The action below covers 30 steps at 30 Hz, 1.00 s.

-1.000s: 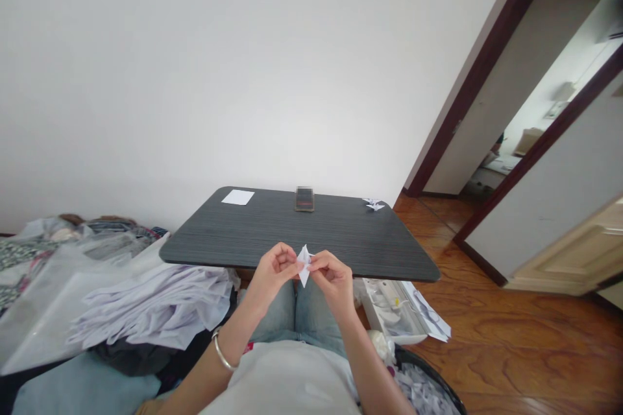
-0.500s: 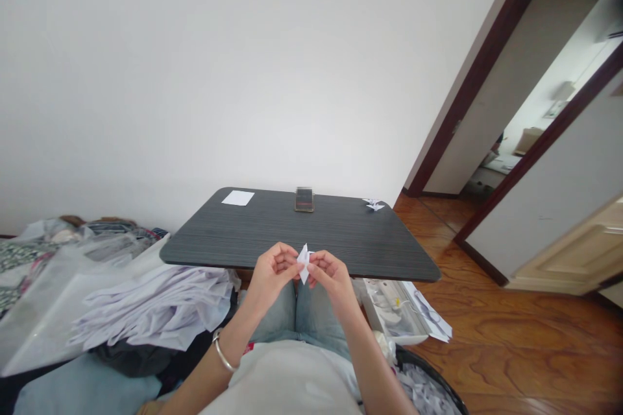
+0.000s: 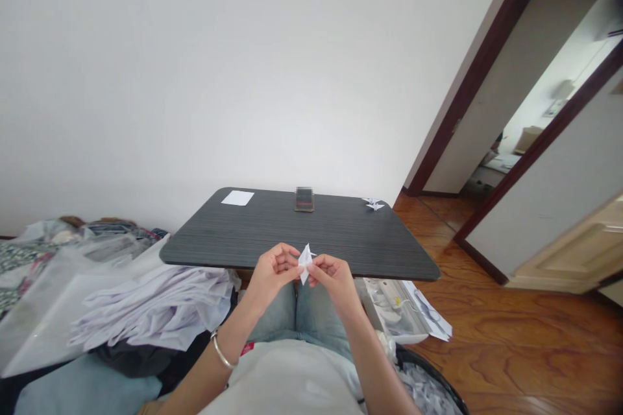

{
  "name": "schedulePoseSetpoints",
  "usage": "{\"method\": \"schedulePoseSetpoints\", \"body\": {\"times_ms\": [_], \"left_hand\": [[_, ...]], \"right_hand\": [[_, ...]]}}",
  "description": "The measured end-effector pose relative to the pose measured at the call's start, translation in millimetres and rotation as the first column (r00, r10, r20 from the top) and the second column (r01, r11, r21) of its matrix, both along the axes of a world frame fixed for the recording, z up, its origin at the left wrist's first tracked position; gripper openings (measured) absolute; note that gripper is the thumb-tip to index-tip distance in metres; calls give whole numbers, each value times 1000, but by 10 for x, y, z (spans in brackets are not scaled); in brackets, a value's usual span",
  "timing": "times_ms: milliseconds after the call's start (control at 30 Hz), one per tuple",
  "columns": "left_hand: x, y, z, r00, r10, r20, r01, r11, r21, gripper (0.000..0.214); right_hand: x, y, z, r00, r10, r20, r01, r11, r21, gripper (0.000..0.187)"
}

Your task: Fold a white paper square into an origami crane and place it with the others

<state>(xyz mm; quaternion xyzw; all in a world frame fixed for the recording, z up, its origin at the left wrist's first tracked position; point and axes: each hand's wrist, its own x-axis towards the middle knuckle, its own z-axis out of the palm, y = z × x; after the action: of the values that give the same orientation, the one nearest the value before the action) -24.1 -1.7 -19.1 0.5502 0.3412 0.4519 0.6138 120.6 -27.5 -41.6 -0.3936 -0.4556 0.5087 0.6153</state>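
Note:
A small piece of folded white paper (image 3: 305,260), pointed at top and bottom, is held upright over my lap at the table's near edge. My left hand (image 3: 277,270) pinches its left side between thumb and fingers. On its right side, my right hand (image 3: 333,274) grips it the same way. Small folded paper cranes (image 3: 374,205) rest at the far right of the dark table (image 3: 272,227). Toward the far left corner lies a flat white paper sheet (image 3: 238,198).
A phone (image 3: 304,200) leans at the table's back edge by the wall. White folded cloth (image 3: 160,305) and plastic bags are heaped at left. Below the table on the right are an open white box (image 3: 394,311) and a black-rimmed container (image 3: 428,389) of grey-white scraps.
The folded paper has turned slightly and shows a broader face. Both hands keep their pinch in nearly the same place.

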Motion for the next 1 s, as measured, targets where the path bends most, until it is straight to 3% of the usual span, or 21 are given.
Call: {"method": "schedulePoseSetpoints", "body": {"times_ms": [233,433,667,833,1000], "left_hand": [[-26,31,12,1000,5,-21,-6,999,-47,39],[-28,11,31,1000,10,-12,-11,998,-60,39],[-29,21,10,999,2,-33,-4,998,-66,38],[-7,40,-23,998,54,-16,-54,998,-17,30],[3,18,-23,999,40,-35,-39,999,24,23]], "right_hand": [[-9,23,-81,998,-63,31,62,997,41,20],[-6,7,-54,1000,-25,13,24,997,77,22],[-20,1,-58,996,-74,45,71,994,80,21],[-76,-5,-89,976,-206,68,197,973,121,15],[-112,-27,-97,931,-305,201,257,938,231,9]]}}
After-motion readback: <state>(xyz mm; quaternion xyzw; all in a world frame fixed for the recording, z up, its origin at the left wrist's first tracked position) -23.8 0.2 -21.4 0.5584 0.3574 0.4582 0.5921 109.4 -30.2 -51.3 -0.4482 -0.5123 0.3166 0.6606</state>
